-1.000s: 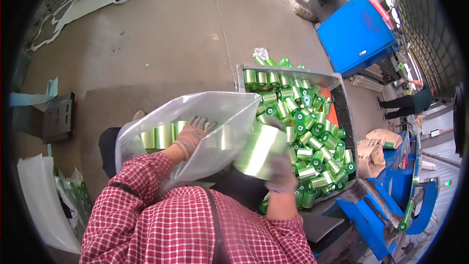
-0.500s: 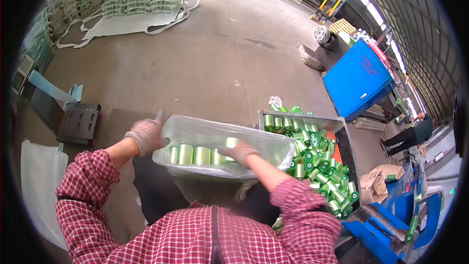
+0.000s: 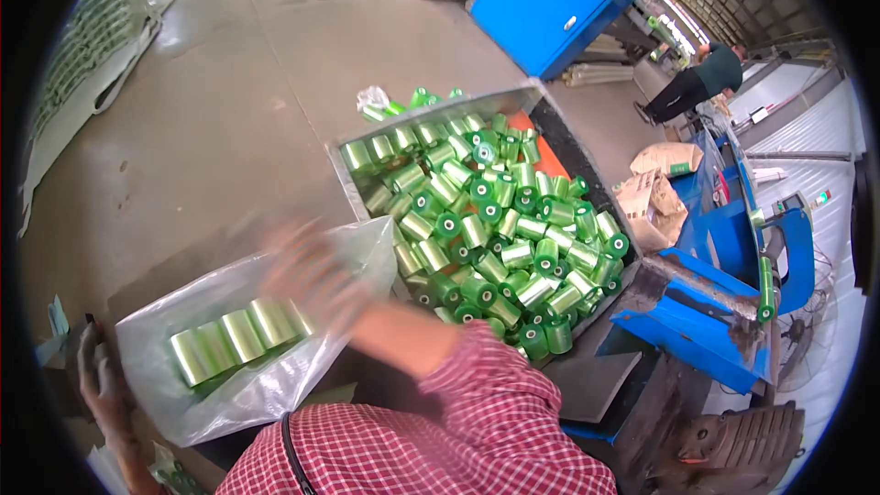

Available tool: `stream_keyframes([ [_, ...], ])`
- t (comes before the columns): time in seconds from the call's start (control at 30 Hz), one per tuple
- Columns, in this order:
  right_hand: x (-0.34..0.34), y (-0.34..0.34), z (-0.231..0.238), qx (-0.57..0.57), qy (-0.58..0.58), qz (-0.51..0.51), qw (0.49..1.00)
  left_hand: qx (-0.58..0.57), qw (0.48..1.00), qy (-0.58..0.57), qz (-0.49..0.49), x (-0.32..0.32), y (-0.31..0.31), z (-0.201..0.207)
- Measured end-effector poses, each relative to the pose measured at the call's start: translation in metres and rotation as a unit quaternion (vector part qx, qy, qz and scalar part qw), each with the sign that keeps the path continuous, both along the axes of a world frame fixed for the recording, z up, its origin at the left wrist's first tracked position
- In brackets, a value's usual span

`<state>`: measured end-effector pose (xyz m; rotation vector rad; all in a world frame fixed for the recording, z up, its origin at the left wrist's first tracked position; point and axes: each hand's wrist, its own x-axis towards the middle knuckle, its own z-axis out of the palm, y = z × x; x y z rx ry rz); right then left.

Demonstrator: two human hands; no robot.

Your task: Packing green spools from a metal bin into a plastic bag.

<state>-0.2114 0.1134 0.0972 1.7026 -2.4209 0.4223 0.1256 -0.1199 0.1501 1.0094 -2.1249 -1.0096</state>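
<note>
A clear plastic bag (image 3: 261, 385) lies tilted before me at the lower left, with a row of several shiny pale-green film rolls (image 3: 243, 337) inside it. My left hand (image 3: 105, 390) is at the bag's left end, fingers stretched out and apart. Over the bag's right end is my right hand (image 3: 316, 280), smeared by motion, so whether its fingers hold anything is hidden. Just right of the bag, a metal-edged bin (image 3: 587, 151) is heaped with loose green film rolls (image 3: 500, 238).
A blue cabinet (image 3: 550, 9) stands beyond the bin. To the right are torn brown paper bags (image 3: 655, 202) and blue machine parts (image 3: 701, 312). A person (image 3: 701, 82) bends farther back. Stacked wrapped packs (image 3: 87, 46) stand at the far left.
My view has swung right toward the bin, so the bag now appears lower and farther left. My right hand has moved from the rolls inside the bag to its right end.
</note>
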Motion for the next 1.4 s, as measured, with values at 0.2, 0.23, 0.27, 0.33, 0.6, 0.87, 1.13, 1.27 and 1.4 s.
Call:
stream_keyframes([
  [0.2,-0.192,0.200,-0.187,0.287,-0.398,-0.427,0.760,0.117,0.991,0.058,-0.018,-0.025,0.023,0.039],
  [0.23,-0.177,0.217,-0.254,0.313,-0.354,-0.415,0.778,0.084,0.994,-0.069,-0.028,-0.025,0.024,0.044],
  [0.27,-0.156,0.203,-0.252,0.257,-0.421,-0.498,0.713,0.078,0.992,-0.097,-0.018,-0.056,0.047,0.050],
  [0.33,-0.158,0.224,-0.250,0.171,-0.590,-0.502,0.609,0.171,0.976,-0.120,-0.068,-0.127,0.090,0.070],
  [0.6,-0.053,0.232,-0.051,-0.382,-0.810,-0.107,0.432,0.030,0.794,-0.358,-0.491,-0.163,0.135,0.047],
  [0.87,0.055,0.004,0.065,0.167,-0.461,-0.102,0.866,-0.153,0.684,-0.301,-0.646,-0.151,0.196,0.025],
  [1.13,0.012,0.014,0.011,0.376,-0.153,-0.197,0.892,-0.056,0.782,-0.227,-0.578,-0.117,0.187,0.006],
  [1.27,-0.059,0.044,-0.112,0.358,-0.108,-0.247,0.894,-0.161,0.801,-0.292,-0.498,-0.107,0.136,0.036],
  [1.4,-0.050,0.043,0.037,0.381,-0.151,-0.124,0.904,-0.430,0.685,-0.463,-0.363,-0.036,0.011,0.008],
])
